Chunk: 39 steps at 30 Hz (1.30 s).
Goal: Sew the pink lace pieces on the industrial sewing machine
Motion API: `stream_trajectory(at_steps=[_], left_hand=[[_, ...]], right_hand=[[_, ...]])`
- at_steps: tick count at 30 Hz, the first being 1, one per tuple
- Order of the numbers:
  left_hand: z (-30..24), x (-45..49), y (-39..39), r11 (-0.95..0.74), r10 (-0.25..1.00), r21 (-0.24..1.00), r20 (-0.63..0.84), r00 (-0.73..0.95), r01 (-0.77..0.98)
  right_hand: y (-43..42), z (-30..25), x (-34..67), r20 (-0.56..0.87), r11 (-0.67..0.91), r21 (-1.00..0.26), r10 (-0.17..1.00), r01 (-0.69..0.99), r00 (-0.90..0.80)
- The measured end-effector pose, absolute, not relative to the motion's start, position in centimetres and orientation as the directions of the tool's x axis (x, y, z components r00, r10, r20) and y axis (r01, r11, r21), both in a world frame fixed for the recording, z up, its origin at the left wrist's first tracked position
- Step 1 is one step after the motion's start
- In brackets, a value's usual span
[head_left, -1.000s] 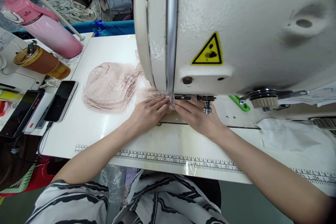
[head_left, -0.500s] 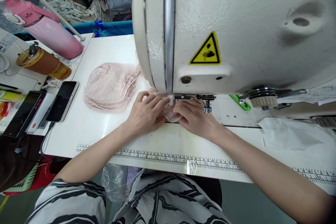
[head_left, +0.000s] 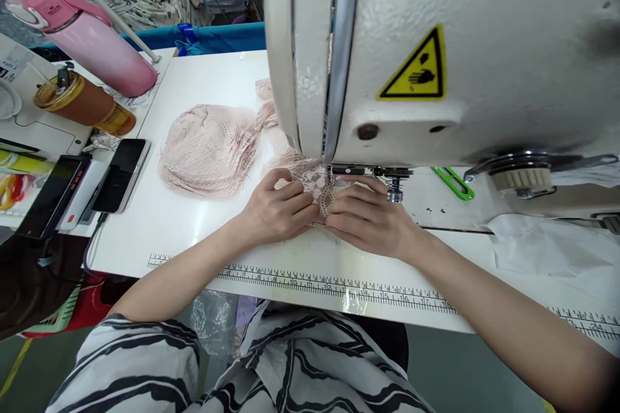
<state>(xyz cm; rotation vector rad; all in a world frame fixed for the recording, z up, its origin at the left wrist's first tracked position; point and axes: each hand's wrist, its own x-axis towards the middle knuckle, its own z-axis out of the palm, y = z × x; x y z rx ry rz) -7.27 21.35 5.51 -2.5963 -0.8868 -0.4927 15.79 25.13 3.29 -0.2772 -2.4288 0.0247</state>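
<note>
Lace (head_left: 317, 182) is pinched by left hand (head_left: 281, 208) and right hand (head_left: 372, 216) near the sewing machine (head_left: 484, 45). Pink cloth (head_left: 208, 150) lies at left

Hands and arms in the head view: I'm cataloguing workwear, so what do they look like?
The left hand and right hand are ungloved, with no rings or watches visible. A loose white sleeve with black wavy stripes shows on the left arm; none shows on the right arm.

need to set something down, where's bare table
Bare table lies between phone and left hand, nearer than the pink pile; another between that pile and blue cloth. Crowded: by the machine, where left hand and right hand hold lace, and around cup and bottle.
</note>
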Motion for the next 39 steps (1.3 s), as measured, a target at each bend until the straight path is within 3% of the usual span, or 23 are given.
stream_trajectory(at_steps=[7,12,16,20,27,34,39], left_hand=[[5.4,-7.3,21.2,-0.794,0.498,-0.163,0.379,0.780,0.586],[4.6,-7.4,21.7,-0.775,0.594,-0.004,0.336,0.731,0.632],[4.0,-7.6,21.9,-0.756,0.644,0.071,0.256,0.721,0.650],[4.0,-7.7,21.8,-0.750,0.648,0.036,0.239,0.723,0.661],[4.6,-8.1,22.0,-0.755,0.647,0.045,0.215,0.732,0.654],[5.3,-8.6,22.4,-0.768,0.634,0.031,0.176,0.753,0.640],[5.3,-8.5,22.4,-0.759,0.646,0.042,0.168,0.744,0.650]], right_hand=[[24.9,3.5,16.1,0.634,0.977,-0.033,0.185,0.213,-0.751],[24.7,2.8,16.1,0.642,0.967,0.039,0.171,0.254,-0.748],[24.6,2.3,16.1,0.603,0.960,0.000,0.223,0.280,-0.766],[24.6,2.0,16.0,0.587,0.953,-0.090,0.286,0.290,-0.757],[24.4,2.3,15.6,0.601,0.969,-0.078,0.234,0.235,-0.765],[24.3,2.4,15.1,0.613,0.961,0.133,0.111,0.241,-0.782],[24.5,2.5,15.1,0.601,0.968,0.141,0.082,0.206,-0.795]])
